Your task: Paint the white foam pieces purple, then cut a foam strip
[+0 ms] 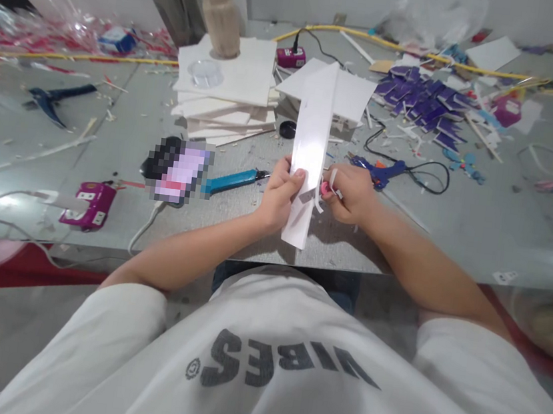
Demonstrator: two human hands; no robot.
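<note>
My left hand [278, 197] grips a long white foam-board piece [312, 137] shaped like an arrow, held upright over the grey table [110, 166] near its front edge. Thumb and fingers pinch the piece's lower part. My right hand [351, 193] is closed just right of the piece, holding a small pink-handled tool [326, 187] against its edge. A thin white strip [318, 202] curls off the piece between the hands.
A stack of white foam boards [231, 87] with a wooden cup [222, 19] stands behind. A blue-handled tool [234, 180], a blurred phone [177, 169], a magenta glue gun [89, 205], a blue glue gun [381, 173] and purple cut pieces [425, 104] lie around.
</note>
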